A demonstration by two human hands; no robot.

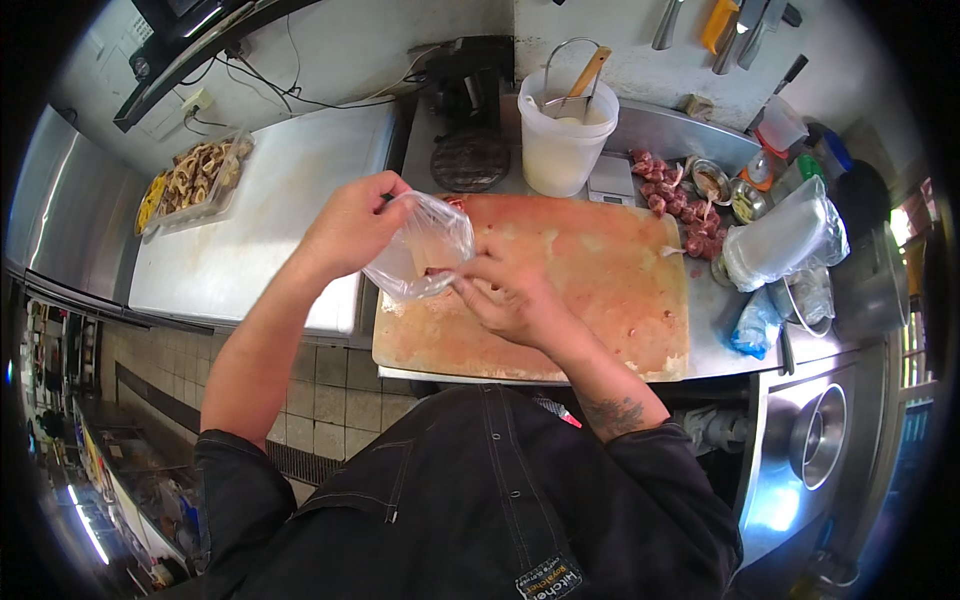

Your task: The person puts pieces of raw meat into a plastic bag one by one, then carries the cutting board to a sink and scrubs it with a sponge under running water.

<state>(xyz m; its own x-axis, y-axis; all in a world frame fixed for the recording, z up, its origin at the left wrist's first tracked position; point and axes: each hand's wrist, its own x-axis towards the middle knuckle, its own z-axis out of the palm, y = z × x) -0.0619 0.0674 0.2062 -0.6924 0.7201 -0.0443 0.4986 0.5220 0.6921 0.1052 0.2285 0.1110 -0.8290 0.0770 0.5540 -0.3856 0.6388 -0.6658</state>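
Between my hands hangs a clear plastic bag (435,232), its mouth spread toward me. My left hand (364,217) pinches the upper left of its rim; a small dark thing shows by the thumb. With thumb and fingers, my right hand (499,289) grips the bag's lower right rim. A little dark red matter shows near those fingertips, too small to name. Below the bag lies a large cutting board (585,285), stained reddish. Tied lumps of raw red meat (675,199) lie in a cluster past the board's right edge.
Behind the board stand a white plastic bucket (562,142) with a wooden-handled tool and a digital scale (611,180). Small metal bowls (709,184) and a bundle of plastic bags (776,236) crowd the right. A tub of cut bones (199,180) rests on the left white counter (300,172). Knives (739,34) hang above.
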